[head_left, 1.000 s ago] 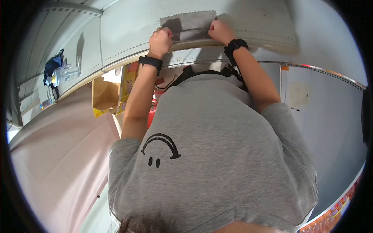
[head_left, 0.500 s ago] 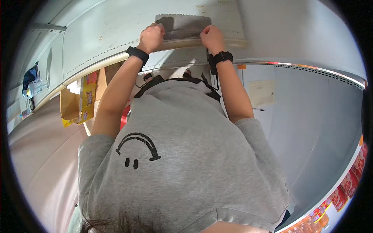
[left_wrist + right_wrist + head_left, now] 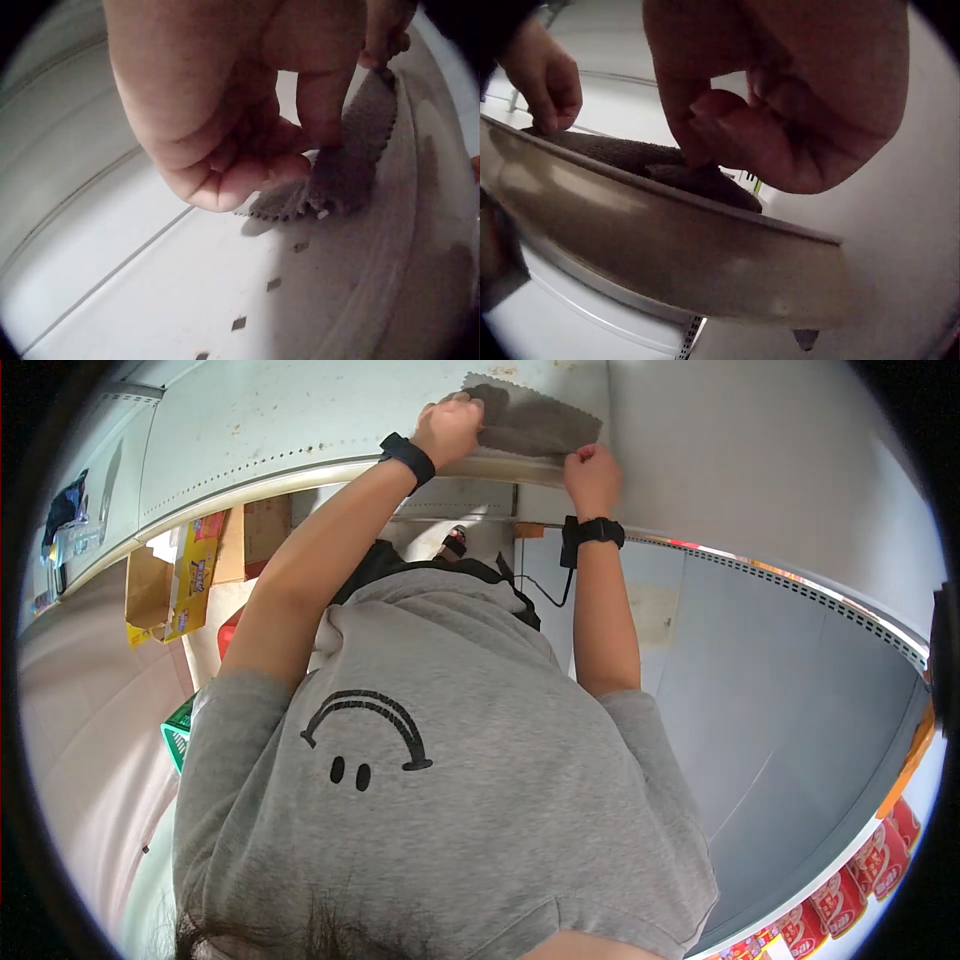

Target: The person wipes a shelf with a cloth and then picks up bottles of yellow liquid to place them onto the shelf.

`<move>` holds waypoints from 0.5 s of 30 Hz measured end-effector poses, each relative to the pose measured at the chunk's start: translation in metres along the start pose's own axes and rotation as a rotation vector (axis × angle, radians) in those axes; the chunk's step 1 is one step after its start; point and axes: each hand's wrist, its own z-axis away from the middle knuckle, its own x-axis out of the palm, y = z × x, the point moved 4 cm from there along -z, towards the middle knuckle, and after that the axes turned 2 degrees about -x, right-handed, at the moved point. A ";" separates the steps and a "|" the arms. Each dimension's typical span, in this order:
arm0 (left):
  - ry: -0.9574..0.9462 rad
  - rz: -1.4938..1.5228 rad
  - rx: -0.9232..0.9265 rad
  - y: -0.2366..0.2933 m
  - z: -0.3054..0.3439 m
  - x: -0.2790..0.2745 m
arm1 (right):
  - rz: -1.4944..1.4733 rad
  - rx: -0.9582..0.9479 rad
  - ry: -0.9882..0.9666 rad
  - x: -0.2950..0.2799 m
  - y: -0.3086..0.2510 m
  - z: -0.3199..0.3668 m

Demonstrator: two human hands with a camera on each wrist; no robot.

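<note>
A grey cloth (image 3: 535, 422) with zigzag edges lies over the front part of a pale shelf (image 3: 260, 420), close to the shelf's right end. The left hand (image 3: 450, 430) pinches its left side; in the left wrist view thumb and fingers of that hand (image 3: 232, 105) grip the bunched cloth (image 3: 349, 157). At the cloth's right front corner the right hand (image 3: 592, 480) pinches it between thumb and finger. The right wrist view shows this hand (image 3: 780, 97) holding the cloth (image 3: 697, 180) just above the shelf's rounded front edge (image 3: 645, 232).
An upright panel (image 3: 740, 450) stands at the shelf's right end. Below on the left are an open yellow box (image 3: 190, 580) and a green basket (image 3: 178, 732). A clear bottle (image 3: 80, 542) and dark cloth sit far left. Red packages (image 3: 838, 900) line the lower right.
Both hands and the cloth have moved right along the shelf to the panel. The cloth now slants down to the right, and the view has shifted with the body.
</note>
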 end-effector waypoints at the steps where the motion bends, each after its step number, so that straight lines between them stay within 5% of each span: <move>1: 0.002 0.000 -0.001 0.002 -0.003 0.000 | 0.010 0.001 0.011 -0.001 0.002 -0.002; 15: -0.041 -0.171 -0.033 -0.013 -0.021 0.001 | 0.065 0.060 -0.045 0.010 -0.002 -0.022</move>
